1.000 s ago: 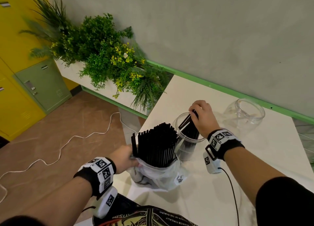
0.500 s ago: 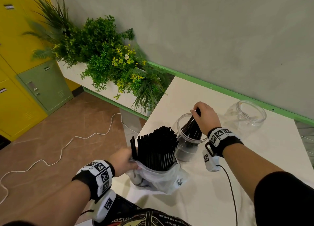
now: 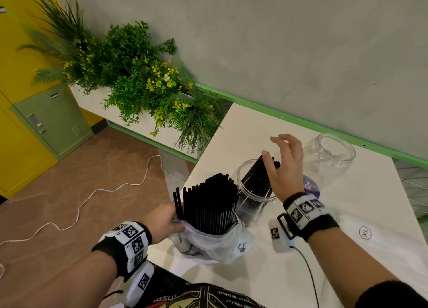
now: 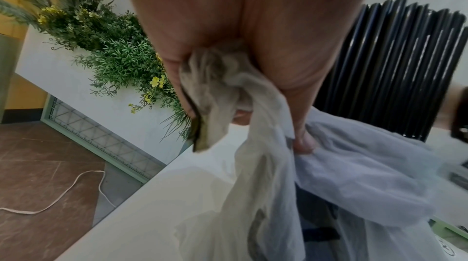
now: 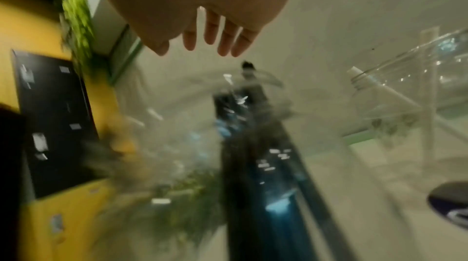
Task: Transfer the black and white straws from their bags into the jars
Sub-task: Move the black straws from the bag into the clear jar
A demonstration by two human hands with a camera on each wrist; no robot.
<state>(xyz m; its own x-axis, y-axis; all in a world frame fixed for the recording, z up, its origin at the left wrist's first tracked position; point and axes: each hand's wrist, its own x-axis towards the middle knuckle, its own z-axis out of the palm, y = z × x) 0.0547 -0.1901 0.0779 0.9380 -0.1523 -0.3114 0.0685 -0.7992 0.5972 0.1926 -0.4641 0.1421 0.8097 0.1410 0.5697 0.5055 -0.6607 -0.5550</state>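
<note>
The white surface [image 3: 347, 215] stands against a grey wall, beside a long planter [image 3: 129, 76] of green plants; yellow lockers [image 3: 20, 131] and a white cable [image 3: 92, 191] on the brown floor are at the left.

On the surface, the bag [image 3: 215, 242] of black straws [image 3: 208, 205] stands upright, just beside the near jar [image 3: 252, 191]. A second jar [image 3: 328, 154] stands further back with no straws in it, and a dark lid [image 3: 311, 187] lies between the two.

The change: half a second ago the right hand [image 3: 282, 166] was closed on a bundle inside the near jar; now its grip is apart, fingers spread above the bundle [image 3: 259, 178], which leans in the jar. So one portion of black straws is delivered, I think. The left hand [image 3: 164, 222] keeps its grip clamped on the bag's edge, holding it steady. Many black straws remain in the bag, and no white straws are visible.
</note>
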